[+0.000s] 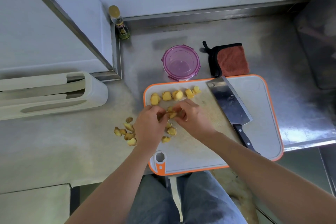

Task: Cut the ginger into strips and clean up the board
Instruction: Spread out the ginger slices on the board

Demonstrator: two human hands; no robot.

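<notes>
The ginger [175, 94] is in yellow, brown-skinned chunks: five in a row at the far left of the board [254, 114], a few nearer, some pinched between the left hand [149, 127] and right hand [194, 120], and a cluster just off the board's left edge. The white, orange-rimmed board lies flat. The cleaver [231, 103] lies diagonally on it, black handle nearest.

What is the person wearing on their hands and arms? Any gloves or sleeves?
No gloves and no sleeves in view: the left hand and right hand are bare, and so are the left arm and right arm. No watch, ring or bracelet shows. Blue jeans show below.
</notes>
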